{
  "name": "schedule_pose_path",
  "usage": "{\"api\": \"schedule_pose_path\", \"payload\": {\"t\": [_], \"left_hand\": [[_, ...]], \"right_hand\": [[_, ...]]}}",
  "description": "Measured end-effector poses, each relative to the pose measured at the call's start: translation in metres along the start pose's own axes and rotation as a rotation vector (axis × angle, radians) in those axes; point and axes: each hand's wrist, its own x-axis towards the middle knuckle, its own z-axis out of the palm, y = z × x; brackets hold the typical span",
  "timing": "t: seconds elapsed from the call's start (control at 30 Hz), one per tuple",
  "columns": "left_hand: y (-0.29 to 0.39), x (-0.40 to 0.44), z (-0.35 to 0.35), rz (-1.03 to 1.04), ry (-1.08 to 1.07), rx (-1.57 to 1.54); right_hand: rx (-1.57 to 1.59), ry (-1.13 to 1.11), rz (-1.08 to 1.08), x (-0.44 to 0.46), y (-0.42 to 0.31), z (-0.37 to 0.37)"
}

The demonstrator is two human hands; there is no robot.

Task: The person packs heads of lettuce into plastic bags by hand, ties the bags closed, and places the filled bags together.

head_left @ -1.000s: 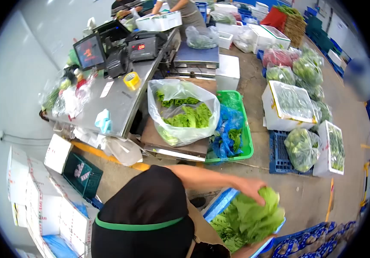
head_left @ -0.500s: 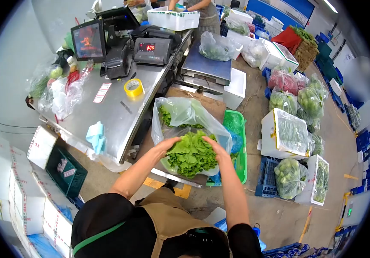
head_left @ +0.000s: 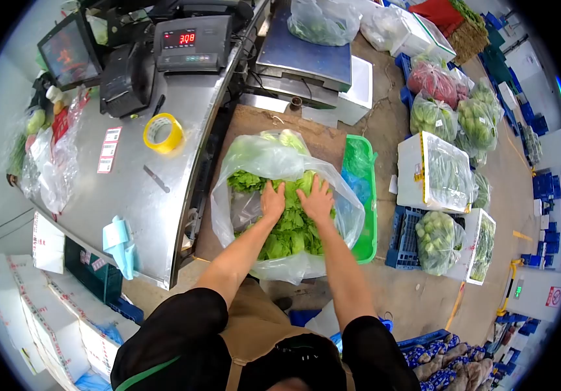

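A clear plastic bag [head_left: 231,171] stands with its mouth wide on a brown board [head_left: 228,133]. Green leafy lettuce [head_left: 291,236] fills it, and pale stem ends show at its far side. My left hand [head_left: 272,201] rests on the lettuce inside the bag, its fingers apart. Beside it, my right hand [head_left: 317,199] presses on the same leaves with spread fingers. The fingertips of both hands point away from me, partly sunk among the leaves.
Left is a steel table [head_left: 134,218] with yellow tape [head_left: 163,133], a knife [head_left: 156,178] and a scale display [head_left: 192,42]. A green crate [head_left: 370,221] adjoins the bag. A weighing platform [head_left: 303,58] stands beyond. Bagged vegetables [head_left: 438,238] and foam boxes [head_left: 412,166] line the right.
Both hands have moved from the sides of the lettuce to its top, closer together. The lettuce lies deeper in the bag with stems away from me. The view has shifted nearer.
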Motion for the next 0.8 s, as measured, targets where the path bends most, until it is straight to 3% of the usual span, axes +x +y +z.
{"api": "schedule_pose_path", "payload": {"t": [0.07,0.17,0.27,0.3,0.37,0.43,0.5,0.6,0.7,0.73,0.8], "left_hand": [[-0.001,-0.001,-0.003,-0.030,-0.021,0.038],[-0.008,-0.004,0.007,0.085,0.059,0.158],[0.013,-0.002,-0.007,-0.050,-0.088,0.297],[0.026,0.007,-0.025,-0.125,-0.248,0.387],[0.050,0.011,-0.062,0.079,-0.331,0.677],[0.096,0.007,-0.095,0.192,-0.287,0.664],[0.106,0.032,-0.081,0.343,-0.146,0.348],[0.115,0.080,-0.043,-0.102,-0.359,-0.507],[0.142,0.075,-0.031,-0.042,-0.249,-0.642],[0.147,0.073,-0.026,0.150,-0.200,-0.544],[0.160,0.049,-0.034,0.526,-0.343,0.140]], "right_hand": [[-0.055,0.065,-0.013,-0.005,-0.006,0.008],[0.032,0.134,-0.059,-0.007,0.007,0.020],[0.099,0.109,-0.059,-0.008,0.009,0.015],[0.077,0.102,-0.034,-0.009,0.008,0.010],[0.035,0.095,0.020,-0.008,0.001,-0.004],[0.036,0.066,0.026,-0.020,-0.012,-0.017],[0.030,0.061,0.001,-0.042,-0.034,-0.030],[0.003,0.061,-0.064,-0.071,-0.044,-0.021],[-0.026,0.057,-0.090,-0.076,-0.042,-0.015],[-0.041,0.033,-0.087,-0.075,-0.042,-0.016],[-0.073,0.002,-0.086,-0.076,-0.043,-0.017]]}}
